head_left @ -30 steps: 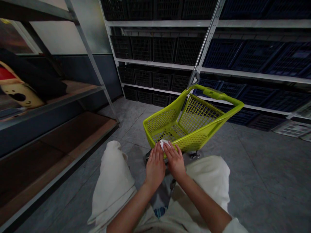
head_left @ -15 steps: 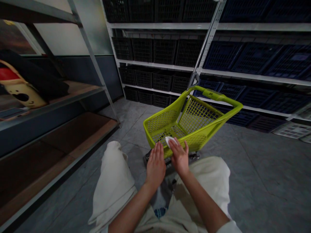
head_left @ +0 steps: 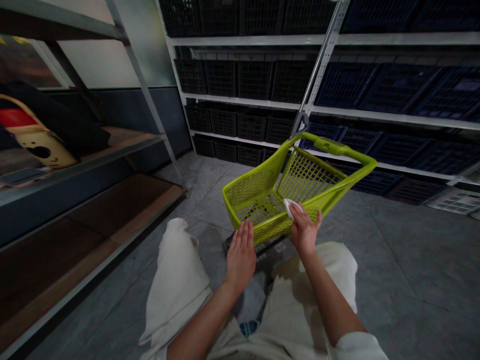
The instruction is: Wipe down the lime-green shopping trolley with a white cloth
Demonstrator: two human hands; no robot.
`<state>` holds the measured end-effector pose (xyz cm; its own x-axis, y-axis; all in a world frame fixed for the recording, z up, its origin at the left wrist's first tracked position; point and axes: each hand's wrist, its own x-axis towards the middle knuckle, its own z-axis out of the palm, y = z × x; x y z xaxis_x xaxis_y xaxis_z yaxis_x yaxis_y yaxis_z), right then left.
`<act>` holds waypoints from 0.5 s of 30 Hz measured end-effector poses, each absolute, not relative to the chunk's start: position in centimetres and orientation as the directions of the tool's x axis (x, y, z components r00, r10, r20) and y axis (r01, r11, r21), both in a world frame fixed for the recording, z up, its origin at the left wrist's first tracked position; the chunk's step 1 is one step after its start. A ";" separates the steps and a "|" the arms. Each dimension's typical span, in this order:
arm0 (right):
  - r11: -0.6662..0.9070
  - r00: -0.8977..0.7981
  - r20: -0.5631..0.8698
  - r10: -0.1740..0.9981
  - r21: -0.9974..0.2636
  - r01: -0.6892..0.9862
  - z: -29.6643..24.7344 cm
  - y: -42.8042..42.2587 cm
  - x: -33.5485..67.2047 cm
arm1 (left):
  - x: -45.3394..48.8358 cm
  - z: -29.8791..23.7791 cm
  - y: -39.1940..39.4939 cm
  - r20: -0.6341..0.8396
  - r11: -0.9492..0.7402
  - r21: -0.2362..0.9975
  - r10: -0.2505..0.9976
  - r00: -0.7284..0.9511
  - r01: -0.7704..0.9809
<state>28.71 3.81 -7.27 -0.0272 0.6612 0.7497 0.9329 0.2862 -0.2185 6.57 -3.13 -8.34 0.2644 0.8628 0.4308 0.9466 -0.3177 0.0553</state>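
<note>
In front of my knees stands a small lime-green shopping cart [head_left: 247,185] with a mesh basket and a curved handle. My left hand [head_left: 241,254] lies flat against the basket's near corner, its fingers stretched out and together. With my right hand [head_left: 304,231] I press a white cloth [head_left: 292,207] on the near side's top rim, about midway along it. My fingers cover part of the cloth. The cart's wheels are mostly hidden below the basket.
White shelving [head_left: 247,101] with rows of black crates [head_left: 221,78] and blue crates [head_left: 345,85] stands behind the cart. At left is a metal rack [head_left: 144,142] holding a cartoon-faced bag [head_left: 47,147] and a dark cloth item. A mop-like pole [head_left: 313,70] leans behind the cart.
My right hand has slid the white cloth to the right along the cart's near rim, away from my left hand. The left hand stays at the corner.
</note>
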 end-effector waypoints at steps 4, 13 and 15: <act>0.345 -0.068 0.731 0.679 -0.236 0.909 -8.0 1.6 23.4 | 6.7 -8.5 -3.0 0.430 -0.314 0.066 0.865 0.257 0.947; 0.583 -0.392 0.665 0.636 -0.081 0.808 -7.2 2.2 25.8 | 6.5 -8.4 -3.0 0.428 -0.309 0.055 0.866 0.257 0.950; 0.483 -0.292 0.722 0.628 -0.067 0.873 -7.0 3.9 29.4 | 6.5 -8.5 -3.0 0.426 -0.310 0.052 0.867 0.260 0.949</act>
<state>29.38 3.93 -6.96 -0.2924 0.6276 0.7215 0.8728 0.4834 -0.0668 6.48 -3.04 -8.55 0.2596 0.8666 0.4261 0.9494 -0.3099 0.0518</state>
